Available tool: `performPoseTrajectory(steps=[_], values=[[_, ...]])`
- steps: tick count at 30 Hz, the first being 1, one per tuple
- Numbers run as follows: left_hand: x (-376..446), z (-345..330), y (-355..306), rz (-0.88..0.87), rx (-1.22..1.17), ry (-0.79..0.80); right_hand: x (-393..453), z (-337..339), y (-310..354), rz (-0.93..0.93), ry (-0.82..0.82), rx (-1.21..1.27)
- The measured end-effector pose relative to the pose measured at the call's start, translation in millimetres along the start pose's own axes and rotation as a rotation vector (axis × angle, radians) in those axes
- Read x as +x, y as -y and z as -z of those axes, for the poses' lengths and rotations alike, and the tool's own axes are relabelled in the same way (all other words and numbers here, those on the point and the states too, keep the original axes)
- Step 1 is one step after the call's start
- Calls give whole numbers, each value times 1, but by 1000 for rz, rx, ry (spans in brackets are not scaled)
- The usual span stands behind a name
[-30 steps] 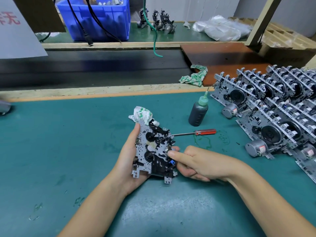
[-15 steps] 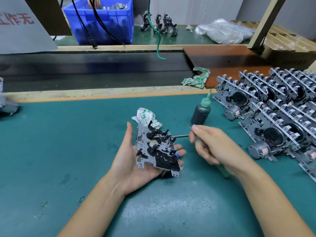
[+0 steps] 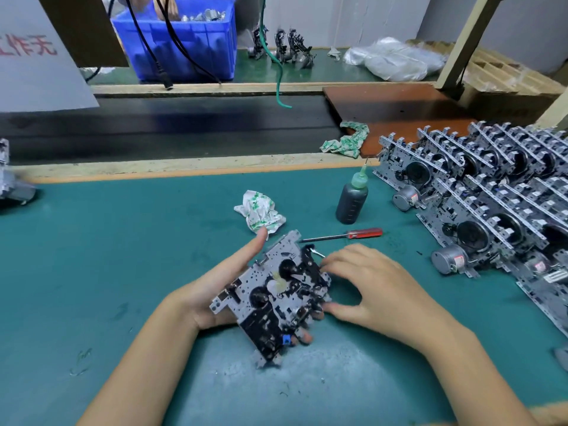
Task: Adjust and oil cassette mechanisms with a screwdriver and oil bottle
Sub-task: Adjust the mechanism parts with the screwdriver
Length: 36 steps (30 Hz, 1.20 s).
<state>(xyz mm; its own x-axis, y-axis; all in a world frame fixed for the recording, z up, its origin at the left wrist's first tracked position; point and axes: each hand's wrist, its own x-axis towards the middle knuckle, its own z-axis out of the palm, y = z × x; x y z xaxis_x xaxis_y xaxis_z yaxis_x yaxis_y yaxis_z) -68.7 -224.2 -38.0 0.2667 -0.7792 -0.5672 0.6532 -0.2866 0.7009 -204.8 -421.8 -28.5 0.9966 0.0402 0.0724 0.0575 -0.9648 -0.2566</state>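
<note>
A cassette mechanism [image 3: 270, 299], a perforated metal plate with black parts, lies tilted in my left hand [image 3: 212, 290]. That hand's thumb sticks up past the plate's top edge, and its fingertips curl round the lower right edge. My right hand [image 3: 378, 290] grips the mechanism's right side between bent fingers and thumb. A thin pale tip pokes out by those fingertips; I cannot tell what it belongs to. The red-handled screwdriver [image 3: 364, 232] lies on the green mat just beyond my hands. Behind it the dark oil bottle [image 3: 352, 201] with a green nozzle stands upright.
A crumpled tissue [image 3: 261, 212] lies beyond my left thumb. Rows of stacked cassette mechanisms [image 3: 491, 210] with motors fill the right side. A patterned rag [image 3: 347, 142] sits at the mat's far edge, beside the dark conveyor belt [image 3: 153, 127]. A blue bin [image 3: 184, 41] stands behind.
My right hand came down from beside the oil bottle to the mechanism's right edge. The thin tool it held is no longer plainly seen. The mechanism has turned in my left hand.
</note>
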Motion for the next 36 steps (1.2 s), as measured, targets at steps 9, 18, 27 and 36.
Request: performPoseTrajectory(steps=[9,18,27,36], values=[[-20,-2,1,-187,241,-187,-32,-11,13,9,-268,-36],[-60,-33,59,-333,1683,-977,-28,-21,24,26,-361,-121],[-42,-36,66,-754,1552,-1052,-30,-28,19,43,-405,-123],[-44,-14,63,-875,1565,-796,-31,-32,17,24,-403,-155]])
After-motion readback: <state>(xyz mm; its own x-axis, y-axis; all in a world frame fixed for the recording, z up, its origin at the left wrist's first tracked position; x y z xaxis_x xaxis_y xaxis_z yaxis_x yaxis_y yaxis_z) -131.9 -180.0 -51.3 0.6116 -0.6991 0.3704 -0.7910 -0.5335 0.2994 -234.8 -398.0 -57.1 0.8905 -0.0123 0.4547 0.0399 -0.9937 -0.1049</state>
